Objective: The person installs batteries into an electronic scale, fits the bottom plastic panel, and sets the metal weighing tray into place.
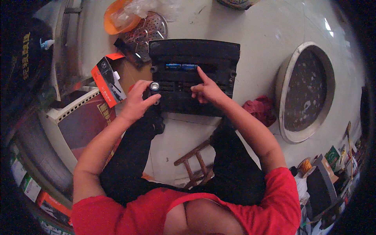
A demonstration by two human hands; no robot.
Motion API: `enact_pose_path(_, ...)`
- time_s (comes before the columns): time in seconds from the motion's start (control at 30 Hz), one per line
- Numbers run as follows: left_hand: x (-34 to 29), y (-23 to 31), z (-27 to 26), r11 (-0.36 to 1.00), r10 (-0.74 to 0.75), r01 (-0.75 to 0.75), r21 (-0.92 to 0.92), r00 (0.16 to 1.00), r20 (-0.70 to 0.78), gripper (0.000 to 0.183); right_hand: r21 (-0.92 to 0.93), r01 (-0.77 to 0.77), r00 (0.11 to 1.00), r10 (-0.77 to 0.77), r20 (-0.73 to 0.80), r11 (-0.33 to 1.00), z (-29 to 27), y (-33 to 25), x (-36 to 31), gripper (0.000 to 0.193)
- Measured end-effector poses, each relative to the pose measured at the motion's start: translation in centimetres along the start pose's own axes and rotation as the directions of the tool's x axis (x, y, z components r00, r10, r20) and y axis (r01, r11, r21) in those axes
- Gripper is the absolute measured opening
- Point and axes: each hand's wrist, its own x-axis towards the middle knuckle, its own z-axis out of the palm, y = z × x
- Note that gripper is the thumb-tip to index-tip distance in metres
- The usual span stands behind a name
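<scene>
Left of centre, a left hand (138, 101) pinches a cylindrical battery (155, 86); upper centre, the right hand (208, 89), half-open and empty, points at blue batteries (181, 66) inside a black casing (194, 49).

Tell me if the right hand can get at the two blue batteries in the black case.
Likely yes: nothing covers the blue batteries, and the right hand has its index fingertip at their right end.

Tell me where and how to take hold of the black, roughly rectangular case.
Best by its left and right edges, from both sides at once: the black case is broad and slab-like, and this likely spares the two blue cylindrical batteries in its slot. The left hand would need freeing: it holds a silver-ended cylindrical battery.
</scene>
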Motion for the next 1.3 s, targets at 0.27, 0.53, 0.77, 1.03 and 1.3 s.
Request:
enact_pose_path(0.27, 3.9, 3.2, 4.6, 0.992, 0.084, -0.086, -0.097, 0.996, -0.027, 0.045, 0.010, 0.065, 0.998, -0.064, -0.021, 0.998, -1.1, 0.2, -0.9, 0.079)
enact_pose_path(0.53, 10.2, 4.8, 10.3, 0.914, 0.388, -0.365, 0.179, 0.914, -0.118, 0.044, 0.201, 0.234, 0.931, -0.160, -0.328, 0.951, -5.0, 3.7, -3.9, 0.043)
enact_pose_path(0.77, 11.9, 5.7, 12.7, 0.787, 0.526, -0.478, 0.389, 0.850, -0.018, 0.048, 0.143, 0.278, 0.913, -0.215, -0.347, 0.950, -6.6, 4.6, -4.9, 0.035)
enact_pose_path(1.03, 12.1, 5.5, 12.3, 0.661, 0.556, -0.517, 0.544, 0.824, 0.108, 0.057, 0.056, 0.331, 0.888, -0.291, -0.356, 0.942, -6.6, 4.7, -4.5, 0.030)
enact_pose_path(1.3, 12.4, 5.4, 12.2, 0.644, 0.559, -0.544, 0.539, 0.814, 0.154, 0.042, 0.043, 0.337, 0.881, -0.299, -0.365, 0.940, -6.8, 4.8, -4.7, 0.030)
